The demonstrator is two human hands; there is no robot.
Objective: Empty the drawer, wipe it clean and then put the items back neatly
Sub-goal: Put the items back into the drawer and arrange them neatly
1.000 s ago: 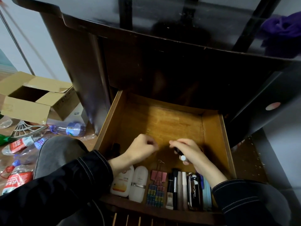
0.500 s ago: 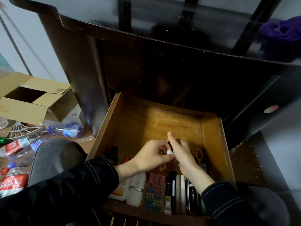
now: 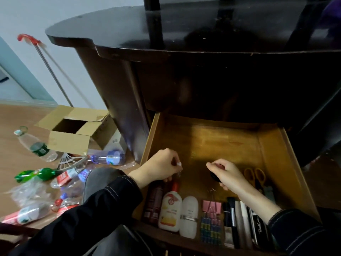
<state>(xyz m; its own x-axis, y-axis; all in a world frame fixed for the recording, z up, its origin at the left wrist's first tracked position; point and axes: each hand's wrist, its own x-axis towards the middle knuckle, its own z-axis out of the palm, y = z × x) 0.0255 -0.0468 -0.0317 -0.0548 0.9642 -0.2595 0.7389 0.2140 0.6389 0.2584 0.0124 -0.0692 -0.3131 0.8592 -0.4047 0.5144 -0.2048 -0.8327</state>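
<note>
Head view: the drawer is standing pulled out, its floor lying bare on the far side of both hands. The left hand is pinching a small white piece between thumb and curled fingers. The right hand is curling round a stubby dark item; the fingers are hiding most of it, so its long axis cannot be told. The two hands are sitting apart, the white piece pointing toward the right hand.

On the near side of the left hand the glue bottle and white container are lying lengthwise, caps toward the hand. The pink binder clips and pens are lying on the near side of the right hand, the scissors just beside it on its outer side.

Judgement: restocking is under way. The row is running near-to-far, so the dark item is needing the same alignment, and the right hand is nearer the open patch beside the clips
</note>
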